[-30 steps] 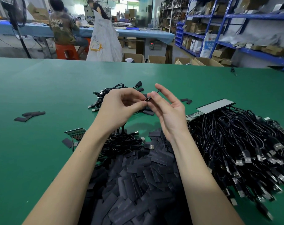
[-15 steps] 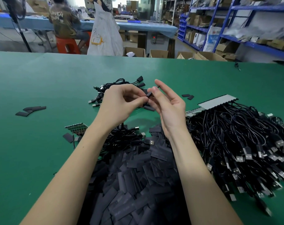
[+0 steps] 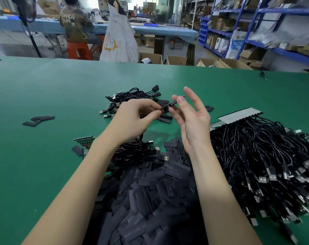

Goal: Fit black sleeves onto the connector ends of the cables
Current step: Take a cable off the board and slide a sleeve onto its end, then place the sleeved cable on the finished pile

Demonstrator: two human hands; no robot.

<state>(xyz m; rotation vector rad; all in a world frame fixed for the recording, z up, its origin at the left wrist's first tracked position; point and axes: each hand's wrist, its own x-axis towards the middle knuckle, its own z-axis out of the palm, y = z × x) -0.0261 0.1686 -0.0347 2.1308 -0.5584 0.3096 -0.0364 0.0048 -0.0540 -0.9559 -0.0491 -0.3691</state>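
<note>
While the left hand (image 3: pixel 132 119) keeps its pinch on the connector end, the right hand (image 3: pixel 192 119) has opened out since a second ago, only thumb and forefinger still nipping the black sleeve (image 3: pixel 173 103). The sleeve now sits further along the connector, above the green bench (image 3: pixel 53 89) — I judge this fit nearly done. Loose sleeves (image 3: pixel 146 200) lie heaped nearest, unsleeved cables (image 3: pixel 265 156) to the right, finished ones (image 3: pixel 132 96) beyond.
</note>
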